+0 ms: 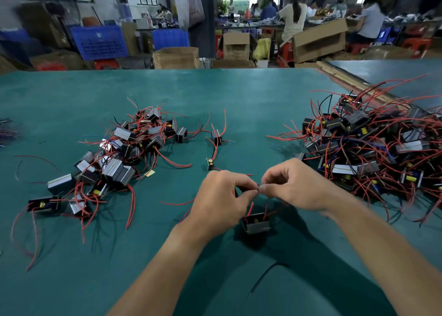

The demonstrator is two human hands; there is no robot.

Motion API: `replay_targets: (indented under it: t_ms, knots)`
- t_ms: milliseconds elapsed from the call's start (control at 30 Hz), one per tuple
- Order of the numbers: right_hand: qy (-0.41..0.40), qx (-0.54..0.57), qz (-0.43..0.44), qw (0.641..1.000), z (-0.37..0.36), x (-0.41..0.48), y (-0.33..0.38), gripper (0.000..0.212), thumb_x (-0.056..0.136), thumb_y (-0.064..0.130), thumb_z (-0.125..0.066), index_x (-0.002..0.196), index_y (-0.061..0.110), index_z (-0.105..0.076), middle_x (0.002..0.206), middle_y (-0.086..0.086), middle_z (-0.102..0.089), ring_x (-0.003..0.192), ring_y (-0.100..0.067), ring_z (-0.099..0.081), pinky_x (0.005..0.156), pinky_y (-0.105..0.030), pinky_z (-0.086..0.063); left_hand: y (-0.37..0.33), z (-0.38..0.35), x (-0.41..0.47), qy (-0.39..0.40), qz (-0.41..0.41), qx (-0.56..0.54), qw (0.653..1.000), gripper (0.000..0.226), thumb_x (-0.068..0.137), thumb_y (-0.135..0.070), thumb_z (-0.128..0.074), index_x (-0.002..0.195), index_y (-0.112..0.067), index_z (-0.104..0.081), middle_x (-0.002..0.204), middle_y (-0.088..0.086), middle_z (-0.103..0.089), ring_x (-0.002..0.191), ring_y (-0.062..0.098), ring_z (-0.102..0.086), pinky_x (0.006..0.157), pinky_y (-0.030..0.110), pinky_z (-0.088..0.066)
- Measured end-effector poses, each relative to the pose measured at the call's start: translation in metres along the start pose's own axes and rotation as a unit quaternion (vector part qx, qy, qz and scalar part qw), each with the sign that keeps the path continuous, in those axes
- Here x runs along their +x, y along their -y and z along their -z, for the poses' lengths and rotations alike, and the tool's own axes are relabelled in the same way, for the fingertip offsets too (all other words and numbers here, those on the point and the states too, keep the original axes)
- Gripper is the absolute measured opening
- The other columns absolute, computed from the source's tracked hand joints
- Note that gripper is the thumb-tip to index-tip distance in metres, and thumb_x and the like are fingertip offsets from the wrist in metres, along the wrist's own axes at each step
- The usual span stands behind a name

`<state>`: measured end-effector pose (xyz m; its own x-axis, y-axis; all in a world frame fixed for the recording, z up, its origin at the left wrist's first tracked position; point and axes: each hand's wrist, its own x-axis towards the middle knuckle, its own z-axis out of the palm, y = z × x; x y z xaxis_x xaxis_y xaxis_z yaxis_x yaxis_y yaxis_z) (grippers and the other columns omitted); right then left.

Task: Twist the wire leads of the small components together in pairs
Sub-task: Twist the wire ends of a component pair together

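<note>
A small black component (256,223) with red leads hangs just below my hands, above the green table (215,95). My left hand (220,196) and my right hand (291,184) meet fingertip to fingertip, each pinching the thin wire leads (258,188) between thumb and forefinger. Two joined components (216,137) with red wires lie on the table just beyond my hands. A black wire (265,275) lies loose between my forearms.
One pile of components with red wires (114,153) spreads over the left of the table, a bigger pile (373,143) over the right. Behind the table's far edge are cardboard boxes (175,57), blue crates (99,42) and people working at benches.
</note>
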<state>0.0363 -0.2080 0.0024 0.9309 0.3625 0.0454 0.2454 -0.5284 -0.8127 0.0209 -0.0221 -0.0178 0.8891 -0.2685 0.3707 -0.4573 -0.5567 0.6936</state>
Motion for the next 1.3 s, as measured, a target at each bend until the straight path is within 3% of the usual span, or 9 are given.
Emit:
replay_targets:
  t_ms: [100,333,400,633,800,933,1067,1200,1300]
  knots:
    - [-0.018,0.031,0.012,0.999,-0.002,0.002,-0.002,0.017,0.086,0.009,-0.073,0.070,0.012,-0.071,0.051,0.011,-0.056,0.047,-0.001,-0.039,0.049,-0.013,-0.033,0.000,0.000,0.000,-0.030,-0.007,0.027,0.999,0.007,0.081,-0.018,-0.072,0.078,-0.022,-0.077,0.058,-0.016,-0.064,0.043,-0.002,-0.044,0.050,0.012,-0.032]
    - [-0.010,0.025,0.062,0.998,-0.001,0.002,-0.002,0.015,0.083,0.009,-0.075,0.072,0.018,-0.075,0.060,0.004,-0.068,0.053,-0.002,-0.048,0.053,-0.016,-0.040,0.000,0.004,0.006,0.021,0.131,-0.105,0.986,0.018,0.084,-0.013,-0.070,0.068,-0.020,-0.072,0.058,-0.010,-0.065,0.051,0.001,-0.051,0.057,0.019,-0.040]
    - [-0.005,0.016,0.059,0.998,0.001,0.002,-0.004,0.012,0.083,0.009,-0.075,0.075,0.018,-0.076,0.066,-0.003,-0.071,0.056,-0.005,-0.051,0.056,-0.021,-0.042,-0.001,0.005,0.006,0.033,0.147,-0.120,0.981,0.019,0.086,-0.011,-0.069,0.068,-0.018,-0.072,0.058,-0.007,-0.065,0.044,0.000,-0.047,0.052,0.016,-0.037]
    - [-0.035,-0.011,0.089,0.995,0.001,0.000,-0.002,0.014,0.082,0.011,-0.076,0.072,0.021,-0.075,0.057,0.008,-0.065,0.049,-0.005,-0.043,0.049,-0.020,-0.036,-0.005,0.005,0.007,0.050,0.193,-0.215,0.956,0.023,0.089,-0.005,-0.066,0.068,-0.013,-0.069,0.053,-0.003,-0.062,0.037,0.007,-0.040,0.041,0.016,-0.036]
    - [-0.021,-0.033,0.089,0.995,0.000,0.001,0.002,0.017,0.084,0.013,-0.076,0.068,0.018,-0.072,0.055,0.008,-0.062,0.050,-0.002,-0.044,0.050,-0.018,-0.037,-0.002,0.002,0.007,0.056,0.157,-0.177,0.970,0.019,0.088,-0.006,-0.067,0.070,-0.014,-0.071,0.053,-0.010,-0.060,0.041,0.000,-0.041,0.047,0.014,-0.035]
    - [0.021,-0.069,0.042,0.996,-0.003,0.002,0.001,0.023,0.087,0.012,-0.072,0.065,0.018,-0.067,0.051,0.012,-0.056,0.048,0.001,-0.041,0.051,-0.015,-0.035,-0.001,0.001,0.003,0.047,0.065,-0.034,0.996,0.011,0.082,-0.013,-0.072,0.074,-0.020,-0.075,0.046,-0.021,-0.053,0.042,-0.002,-0.042,0.049,0.010,-0.031]
    - [0.017,0.019,-0.032,0.999,-0.004,0.003,-0.001,0.024,0.088,0.006,-0.068,0.065,0.012,-0.067,0.047,0.011,-0.052,0.042,0.001,-0.037,0.045,-0.010,-0.030,0.000,0.001,0.000,0.017,-0.001,0.018,1.000,0.006,0.081,-0.017,-0.073,0.078,-0.022,-0.075,0.048,-0.017,-0.054,0.042,0.003,-0.043,0.049,0.012,-0.031]
    - [-0.030,0.054,0.014,0.998,-0.003,0.001,0.003,0.015,0.090,0.003,-0.066,0.076,0.004,-0.071,0.053,0.009,-0.058,0.043,0.000,-0.041,0.045,-0.011,-0.033,0.002,-0.002,0.002,-0.029,0.050,-0.040,0.998,0.012,0.081,-0.014,-0.070,0.072,-0.022,-0.071,0.056,-0.019,-0.060,0.042,0.000,-0.045,0.050,0.012,-0.034]
    - [-0.093,0.079,0.042,0.992,-0.002,0.000,0.007,0.010,0.088,0.000,-0.067,0.085,0.006,-0.074,0.063,0.005,-0.062,0.053,-0.007,-0.048,0.050,-0.018,-0.039,0.003,-0.003,0.006,-0.018,0.116,-0.113,0.987,0.015,0.083,-0.015,-0.071,0.069,-0.018,-0.069,0.058,-0.014,-0.062,0.052,0.004,-0.050,0.058,0.023,-0.042]
